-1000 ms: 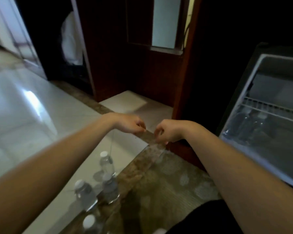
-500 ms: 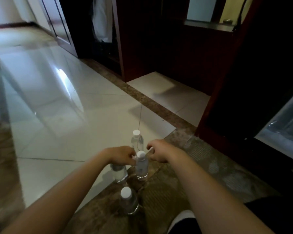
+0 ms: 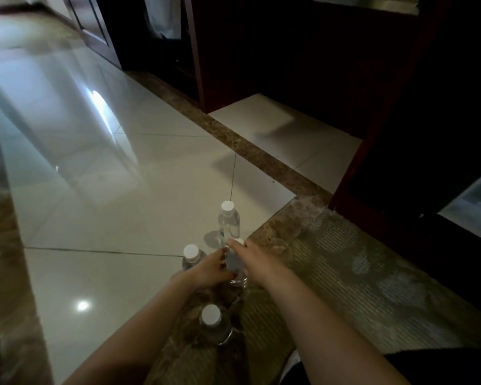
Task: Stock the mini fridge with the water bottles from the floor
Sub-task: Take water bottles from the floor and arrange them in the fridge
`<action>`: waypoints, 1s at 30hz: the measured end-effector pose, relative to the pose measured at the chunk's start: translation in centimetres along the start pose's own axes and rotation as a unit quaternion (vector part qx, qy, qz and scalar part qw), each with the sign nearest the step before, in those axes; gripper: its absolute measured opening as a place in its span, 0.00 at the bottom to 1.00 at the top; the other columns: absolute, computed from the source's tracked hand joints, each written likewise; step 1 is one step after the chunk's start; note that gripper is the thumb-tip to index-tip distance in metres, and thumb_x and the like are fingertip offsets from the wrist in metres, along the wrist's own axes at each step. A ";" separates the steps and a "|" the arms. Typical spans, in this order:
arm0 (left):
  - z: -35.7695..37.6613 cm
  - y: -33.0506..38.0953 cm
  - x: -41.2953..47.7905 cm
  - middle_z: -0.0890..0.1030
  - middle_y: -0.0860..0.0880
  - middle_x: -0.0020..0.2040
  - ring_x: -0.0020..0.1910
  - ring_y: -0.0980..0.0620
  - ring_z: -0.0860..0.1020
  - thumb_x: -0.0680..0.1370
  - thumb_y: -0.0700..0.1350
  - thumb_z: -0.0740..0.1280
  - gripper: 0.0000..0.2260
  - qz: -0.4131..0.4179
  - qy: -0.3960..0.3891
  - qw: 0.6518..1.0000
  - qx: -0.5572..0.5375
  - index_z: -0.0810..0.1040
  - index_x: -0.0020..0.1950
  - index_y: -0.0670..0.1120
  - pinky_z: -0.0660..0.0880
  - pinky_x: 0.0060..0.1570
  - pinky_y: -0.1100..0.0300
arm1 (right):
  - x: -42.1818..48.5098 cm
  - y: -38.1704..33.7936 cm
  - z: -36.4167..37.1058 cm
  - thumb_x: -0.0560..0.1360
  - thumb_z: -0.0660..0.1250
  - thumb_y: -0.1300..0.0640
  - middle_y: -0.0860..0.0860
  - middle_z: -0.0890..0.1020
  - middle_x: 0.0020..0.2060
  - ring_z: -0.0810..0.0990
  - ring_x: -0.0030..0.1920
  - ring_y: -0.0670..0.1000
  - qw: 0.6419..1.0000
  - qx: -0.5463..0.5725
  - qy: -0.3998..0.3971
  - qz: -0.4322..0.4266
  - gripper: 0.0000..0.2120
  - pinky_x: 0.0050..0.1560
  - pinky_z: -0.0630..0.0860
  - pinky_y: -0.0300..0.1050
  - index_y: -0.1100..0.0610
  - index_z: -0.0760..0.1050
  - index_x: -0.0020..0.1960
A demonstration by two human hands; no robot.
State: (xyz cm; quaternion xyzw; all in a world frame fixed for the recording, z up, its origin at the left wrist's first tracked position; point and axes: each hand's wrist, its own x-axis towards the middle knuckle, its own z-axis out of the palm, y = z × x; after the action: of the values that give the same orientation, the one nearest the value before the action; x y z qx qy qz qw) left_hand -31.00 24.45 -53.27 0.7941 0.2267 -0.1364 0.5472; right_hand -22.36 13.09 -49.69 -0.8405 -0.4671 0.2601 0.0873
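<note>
The left hand (image 3: pixel 210 269) curls its fingers against the left side of the middle bottle (image 3: pixel 234 266), while the right hand (image 3: pixel 249 255) wraps over its cap and right side; both hold it. This bottle stands upright on the brown floor border (image 3: pixel 272 162), at the near edge of the pale tiles. Just beside it stand three more upright white-capped bottles: a far bottle (image 3: pixel 228 222), a left bottle (image 3: pixel 191 254) and a near bottle (image 3: pixel 212 322). A patterned mat (image 3: pixel 345 273) lies to the right, and the open mini fridge (image 3: pixel 475 201) shows at the right edge.
</note>
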 end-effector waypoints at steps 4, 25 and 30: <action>-0.2 -0.7 0.7 0.74 0.45 0.64 0.62 0.51 0.74 0.74 0.35 0.68 0.24 -0.012 -0.019 1.000 -0.021 0.65 0.68 0.45 0.74 0.62 0.57 | 0.2 0.5 0.0 0.76 0.64 0.58 0.56 0.69 0.66 0.73 0.62 0.57 0.999 0.018 0.028 0.010 0.24 0.58 0.74 0.50 0.49 0.62 0.70; 1.5 7.2 0.7 0.75 0.59 0.52 0.55 0.56 0.75 0.73 0.43 0.70 0.21 0.057 -0.108 0.988 0.098 0.65 0.61 0.55 0.71 0.51 0.68 | -4.5 3.8 -7.6 0.78 0.62 0.53 0.56 0.75 0.57 0.74 0.52 0.54 0.998 0.044 0.027 0.021 0.11 0.47 0.70 0.48 0.56 0.68 0.58; 2.2 11.3 1.0 0.77 0.55 0.48 0.49 0.57 0.77 0.72 0.42 0.71 0.16 0.137 -0.078 0.979 0.132 0.70 0.56 0.51 0.75 0.52 0.65 | -7.2 3.8 -12.6 0.78 0.62 0.51 0.55 0.75 0.59 0.74 0.56 0.55 0.999 -0.010 0.048 0.010 0.14 0.48 0.67 0.47 0.55 0.68 0.61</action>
State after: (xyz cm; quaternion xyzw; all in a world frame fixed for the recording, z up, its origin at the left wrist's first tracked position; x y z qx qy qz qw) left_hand -24.32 19.29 -45.45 0.8698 0.0522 -0.1507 0.4670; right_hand -16.08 6.24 -37.86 -0.8572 -0.4569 0.2161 0.0987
